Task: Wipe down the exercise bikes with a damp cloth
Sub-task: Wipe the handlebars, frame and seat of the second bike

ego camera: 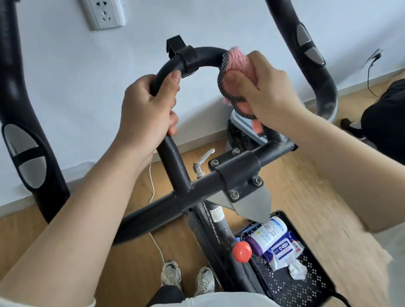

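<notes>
The pink cloth (235, 63) with its grey mesh edge is lying wrapped over the right curve of the exercise bike's black loop handlebar (205, 54). The right grip (262, 88) is clenching round it there, pressing it to the bar. The left grip (145, 104) is clasping the loop's left side. The bike is standing on a wooden floor (301, 192) against a pale wall (205, 14) bearing a white socket (101, 9). Below, a black perforated tray (300, 291) is holding a wipes packet (283, 251) and a white canister (268, 233); their labels are showing too blurred to read.
</notes>
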